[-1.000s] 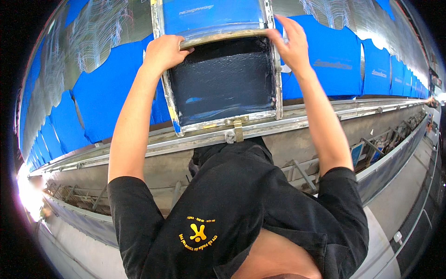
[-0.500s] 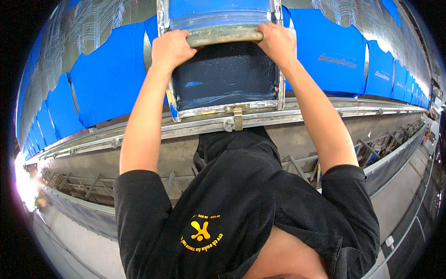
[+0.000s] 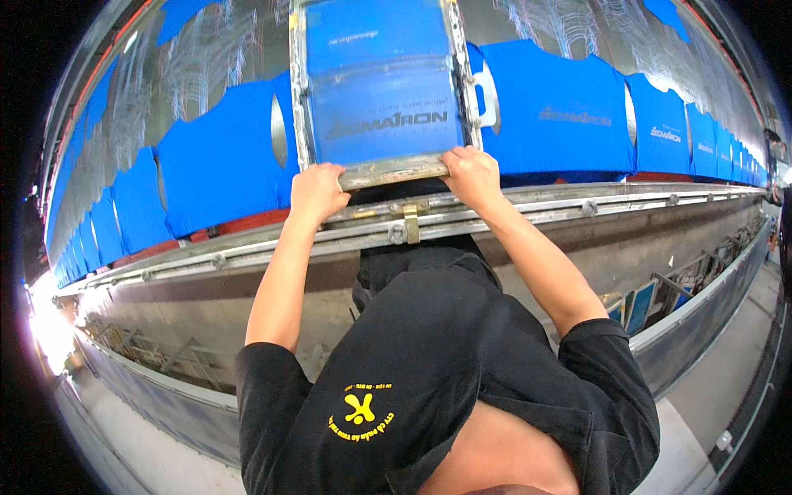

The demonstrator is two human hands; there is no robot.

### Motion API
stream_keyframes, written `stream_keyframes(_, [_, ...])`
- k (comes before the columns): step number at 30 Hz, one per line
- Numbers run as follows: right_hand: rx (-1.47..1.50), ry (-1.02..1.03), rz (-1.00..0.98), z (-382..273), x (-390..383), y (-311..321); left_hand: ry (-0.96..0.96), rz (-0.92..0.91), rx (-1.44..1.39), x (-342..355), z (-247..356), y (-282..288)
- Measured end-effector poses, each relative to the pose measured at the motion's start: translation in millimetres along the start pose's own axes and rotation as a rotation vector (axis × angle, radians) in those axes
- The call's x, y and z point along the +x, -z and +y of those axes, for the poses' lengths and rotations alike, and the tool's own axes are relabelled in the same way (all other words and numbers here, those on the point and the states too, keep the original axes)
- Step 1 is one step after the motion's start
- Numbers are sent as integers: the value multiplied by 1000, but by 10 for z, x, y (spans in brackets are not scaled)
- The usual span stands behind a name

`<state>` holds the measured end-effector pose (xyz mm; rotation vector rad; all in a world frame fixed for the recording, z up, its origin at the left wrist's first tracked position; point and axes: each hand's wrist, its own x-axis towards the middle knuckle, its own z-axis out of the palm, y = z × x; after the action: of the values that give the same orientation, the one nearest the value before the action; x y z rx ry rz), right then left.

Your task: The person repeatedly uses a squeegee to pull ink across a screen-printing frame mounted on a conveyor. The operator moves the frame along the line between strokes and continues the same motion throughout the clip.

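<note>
My left hand and my right hand are closed round opposite ends of a squeegee with a long, worn handle. It sits across the near end of a screen printing frame, close to my body. Through the frame's mesh, blue fabric and dark printed lettering show. Dark ink is partly visible just below the squeegee; its blade is hidden under the handle. The frame lies on a blue fabric piece on the long table.
More blue fabric pieces lie in a row to both sides, some with dark prints. A metal rail with bolts and a brass-coloured stop runs along the table's near edge. A white handle juts from the frame's right side.
Both hands have pulled the squeegee toward my body, from mid-frame to its near end. The mesh that was covered in dark ink now shows blue fabric and a dark print.
</note>
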<state>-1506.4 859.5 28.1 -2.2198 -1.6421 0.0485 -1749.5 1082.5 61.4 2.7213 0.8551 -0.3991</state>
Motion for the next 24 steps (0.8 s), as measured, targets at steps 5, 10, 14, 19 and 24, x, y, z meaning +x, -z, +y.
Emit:
stream_keyframes(5, [5, 68, 40, 219, 554, 295, -104, 82, -27, 336, -104, 481])
stream_keyframes(10, [-53, 53, 64, 643, 1514, 195, -24, 75, 39, 1268, -312, 936])
stream_keyframes(14, [-79, 16, 68, 857, 2029, 13, -46, 74, 47, 1915, -507, 983])
stream_keyframes(19, [-179, -64, 108, 922, 2042, -332, -1, 74, 61, 2137, -522, 732])
stream_keyframes(24, [-245, -106, 60, 788, 1929, -338, -10, 204, 30, 1927, -487, 625])
